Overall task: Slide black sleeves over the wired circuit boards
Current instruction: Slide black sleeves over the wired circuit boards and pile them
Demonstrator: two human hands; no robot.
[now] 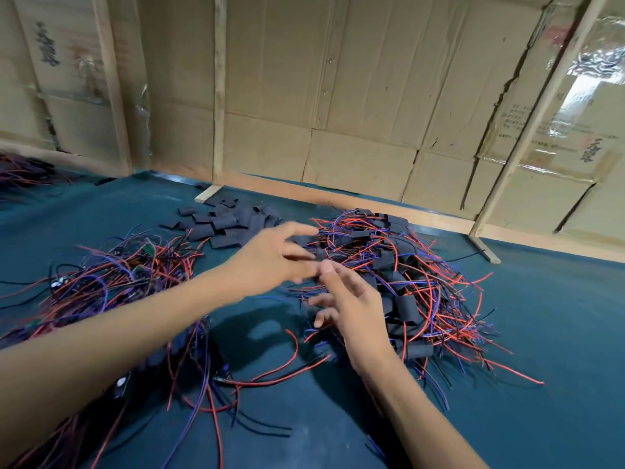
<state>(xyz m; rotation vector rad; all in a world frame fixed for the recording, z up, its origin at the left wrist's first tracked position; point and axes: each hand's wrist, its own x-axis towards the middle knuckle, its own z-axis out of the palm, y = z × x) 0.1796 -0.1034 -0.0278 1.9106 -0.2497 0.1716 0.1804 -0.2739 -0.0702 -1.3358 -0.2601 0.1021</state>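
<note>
A heap of loose black sleeves (227, 223) lies at the back middle of the table. To its left sprawls a tangle of bare wired circuit boards (108, 275) with red, blue and black leads. On the right is a pile of boards wearing black sleeves (409, 286). My left hand (270, 258) hovers at this pile's left edge, fingers spread and blurred, with nothing clearly held. Just below it, my right hand (351, 309) has loosely bent fingers over the pile's near edge and holds nothing that I can see.
The table top is a dark teal mat (541, 333). Cardboard walls on wooden frames (338, 113) close off the back and sides. Another wire bundle (23, 170) lies at the far left. Loose red and black leads (263, 377) trail across the near middle.
</note>
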